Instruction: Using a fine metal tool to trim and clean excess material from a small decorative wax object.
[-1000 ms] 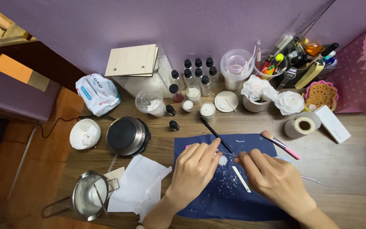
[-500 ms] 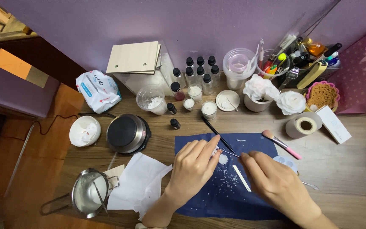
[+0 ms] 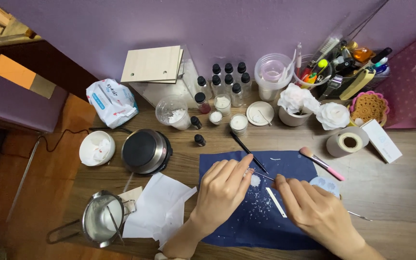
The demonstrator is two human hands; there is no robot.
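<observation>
My left hand [image 3: 222,190] rests on a dark blue cloth [image 3: 227,226], its fingertips pinched at a small white round piece [image 3: 255,181]. My right hand [image 3: 314,209] is beside it and grips a thin metal tool [image 3: 264,175] whose tip reaches the white piece. The tool's other end [image 3: 359,216] sticks out behind that hand. White crumbs and a white strip [image 3: 276,202] lie on the cloth between my hands. A black pen-like stick [image 3: 249,151] lies just beyond my left fingers.
A hot plate [image 3: 145,150], white bowl [image 3: 96,148], small metal pot [image 3: 103,219] and papers [image 3: 162,207] are on the left. Small bottles [image 3: 227,82], candle jars [image 3: 238,123] and cups [image 3: 274,74] stand behind. To the right lie a pink brush [image 3: 321,163], tape roll [image 3: 347,142] and white box [image 3: 381,139].
Both hands stay over the white piece on the cloth. My right hand has edged slightly toward my left, bringing the tool tip closer to the piece.
</observation>
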